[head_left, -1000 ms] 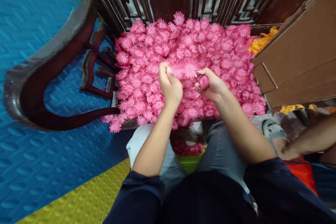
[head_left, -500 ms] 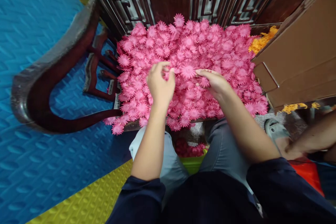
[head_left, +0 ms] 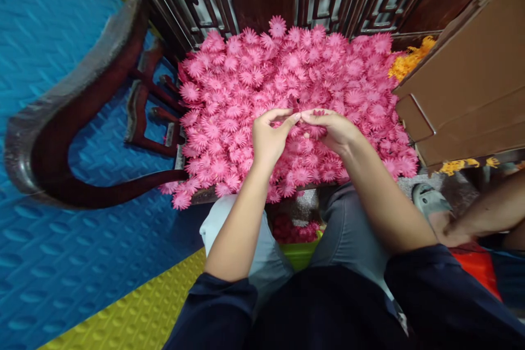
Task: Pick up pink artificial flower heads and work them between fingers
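A big heap of pink paper flowers (head_left: 287,71) covers the seat of a dark wooden chair in front of me. My left hand (head_left: 268,139) and my right hand (head_left: 334,131) hover over the middle of the heap with their fingertips meeting. Together they pinch a small pink flower piece (head_left: 296,105) between thumbs and forefingers. A darker pink bit (head_left: 319,112) shows at the right fingertips.
The chair's curved wooden arm (head_left: 61,120) sweeps out at the left over blue floor mats (head_left: 41,262). A brown cardboard box (head_left: 467,82) stands at the right with orange flowers (head_left: 410,60) behind it. Another person's arm and sandalled foot (head_left: 435,213) are at the right. A green tub of darker flowers (head_left: 295,235) sits between my knees.
My hands were apart on the heap half a second ago; they have come together and lifted a flower piece between the fingertips. The larger flower held a second ago is back on the heap.
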Available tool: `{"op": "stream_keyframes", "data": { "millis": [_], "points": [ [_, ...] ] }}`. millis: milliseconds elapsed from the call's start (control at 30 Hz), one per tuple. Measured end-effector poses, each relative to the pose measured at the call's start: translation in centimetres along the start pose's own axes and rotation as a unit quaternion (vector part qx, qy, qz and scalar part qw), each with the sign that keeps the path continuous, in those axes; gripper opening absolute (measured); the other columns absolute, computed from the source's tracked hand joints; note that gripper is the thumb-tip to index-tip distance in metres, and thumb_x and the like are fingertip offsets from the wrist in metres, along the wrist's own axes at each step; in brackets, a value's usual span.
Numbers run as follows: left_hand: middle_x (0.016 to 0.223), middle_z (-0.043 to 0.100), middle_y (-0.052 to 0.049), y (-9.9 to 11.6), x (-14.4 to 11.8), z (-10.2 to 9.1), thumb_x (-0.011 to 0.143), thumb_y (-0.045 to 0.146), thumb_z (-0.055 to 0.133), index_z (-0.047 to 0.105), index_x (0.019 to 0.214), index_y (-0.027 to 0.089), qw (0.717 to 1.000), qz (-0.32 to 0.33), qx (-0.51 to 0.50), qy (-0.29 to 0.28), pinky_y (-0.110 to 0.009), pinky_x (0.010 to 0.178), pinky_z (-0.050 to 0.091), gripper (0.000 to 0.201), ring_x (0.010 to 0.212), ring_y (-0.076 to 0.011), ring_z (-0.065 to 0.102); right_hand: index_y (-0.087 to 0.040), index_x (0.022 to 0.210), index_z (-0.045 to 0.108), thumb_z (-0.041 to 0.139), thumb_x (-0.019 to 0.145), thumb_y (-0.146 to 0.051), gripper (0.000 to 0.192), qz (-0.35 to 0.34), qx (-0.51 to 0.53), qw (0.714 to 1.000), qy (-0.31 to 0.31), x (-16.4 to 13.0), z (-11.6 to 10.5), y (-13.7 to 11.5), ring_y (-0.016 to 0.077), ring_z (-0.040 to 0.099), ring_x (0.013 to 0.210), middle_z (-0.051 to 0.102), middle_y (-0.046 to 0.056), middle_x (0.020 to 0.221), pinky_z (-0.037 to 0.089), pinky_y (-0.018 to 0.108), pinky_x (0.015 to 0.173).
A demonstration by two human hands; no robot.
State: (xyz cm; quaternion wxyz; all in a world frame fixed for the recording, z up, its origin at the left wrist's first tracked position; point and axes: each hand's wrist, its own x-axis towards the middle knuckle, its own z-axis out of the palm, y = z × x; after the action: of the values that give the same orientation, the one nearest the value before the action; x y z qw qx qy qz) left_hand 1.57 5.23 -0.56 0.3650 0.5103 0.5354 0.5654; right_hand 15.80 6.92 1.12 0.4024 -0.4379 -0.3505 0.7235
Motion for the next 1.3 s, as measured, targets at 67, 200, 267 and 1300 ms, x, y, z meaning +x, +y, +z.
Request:
{"op": "stream_keyframes", "data": {
  "millis": [67, 200, 267, 1300],
  "points": [
    [0.076, 0.072, 0.000, -0.1, -0.2, 0.3, 0.070, 0.027, 0.074, 0.071, 0.073, 0.019, 1.000, -0.001, -0.014, 0.005, -0.026, 0.073, 0.051, 0.009, 0.071, -0.0117, 0.065, -0.016, 0.069, 0.070, 0.081, 0.057, -0.020, 0.017, 0.000, 0.004, 1.000, -0.002, 0.0, 0.0, -0.1, 0.0066, 0.058, 0.060, 0.067, -0.002, 0.069, 0.052, 0.018, 0.052],
    [0.071, 0.069, 0.000, 0.0, -0.5, 0.7, 0.074, 0.023, 0.070, 0.067, 0.066, 0.019, 0.999, 0.041, -0.001, 0.026, -0.026, 0.071, 0.050, 0.010, 0.070, -0.0117, 0.062, -0.015, 0.069, 0.069, 0.082, 0.056, -0.020, 0.019, -0.007, 0.013, 1.000, -0.004, 0.0, 0.1, -0.2, 0.0074, 0.059, 0.060, 0.068, -0.001, 0.069, 0.052, 0.019, 0.050],
    [0.071, 0.067, 0.000, 0.0, -0.6, 0.7, 0.075, 0.020, 0.069, 0.064, 0.064, 0.019, 0.996, 0.079, 0.015, 0.036, -0.027, 0.072, 0.049, 0.012, 0.072, -0.0123, 0.061, -0.015, 0.070, 0.070, 0.082, 0.056, -0.020, 0.019, -0.012, 0.007, 1.000, -0.008, 0.1, 0.0, -0.1, 0.0078, 0.060, 0.060, 0.069, -0.001, 0.070, 0.052, 0.019, 0.051],
    [0.077, 0.066, 0.000, 0.6, -0.1, -0.4, 0.080, 0.029, 0.065, 0.064, 0.069, 0.020, 0.991, 0.111, 0.055, -0.044, -0.027, 0.073, 0.045, 0.014, 0.076, -0.0126, 0.059, -0.018, 0.067, 0.068, 0.084, 0.054, -0.028, 0.024, -0.028, -0.009, 0.999, -0.014, -0.6, 0.3, -0.5, 0.0063, 0.057, 0.059, 0.066, -0.002, 0.069, 0.053, 0.019, 0.056]
  ]
}}
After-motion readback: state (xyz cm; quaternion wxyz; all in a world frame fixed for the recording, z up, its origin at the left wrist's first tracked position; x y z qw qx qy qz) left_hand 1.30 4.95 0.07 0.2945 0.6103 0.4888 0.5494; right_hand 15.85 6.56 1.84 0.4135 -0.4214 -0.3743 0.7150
